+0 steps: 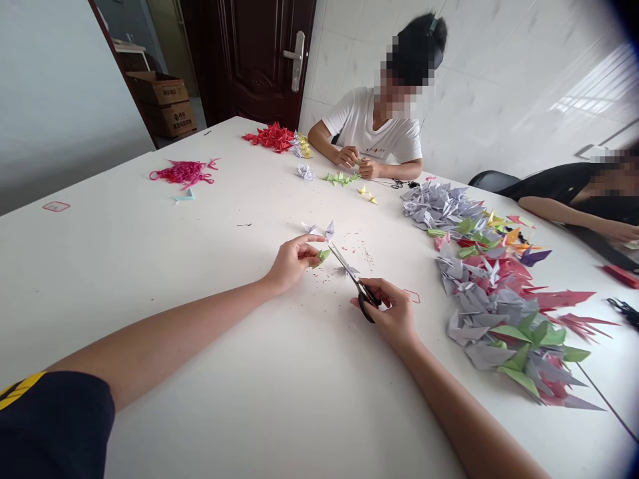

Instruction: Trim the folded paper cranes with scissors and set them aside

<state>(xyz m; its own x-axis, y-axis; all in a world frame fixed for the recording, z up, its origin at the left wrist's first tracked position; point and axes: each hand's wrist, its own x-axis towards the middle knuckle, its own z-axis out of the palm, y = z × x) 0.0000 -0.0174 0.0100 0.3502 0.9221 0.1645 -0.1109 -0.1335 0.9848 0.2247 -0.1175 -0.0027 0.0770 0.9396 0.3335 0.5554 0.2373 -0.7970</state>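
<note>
My left hand pinches a small green folded paper crane between thumb and fingers. In my right hand is a pair of scissors with black handles, my fingers through the loops. The scissor blades point up and left, their tips close beside the green crane; I cannot tell whether they touch it. A pale lilac paper crane lies on the table under the blades. Two more pale lilac folded pieces lie just beyond my left fingers. Tiny red and dark scraps are scattered around them.
A large pile of lilac, green and red paper cranes covers the right side of the white table. Across it, a person in a white shirt handles a green piece. Red cranes and pink cord lie farther back.
</note>
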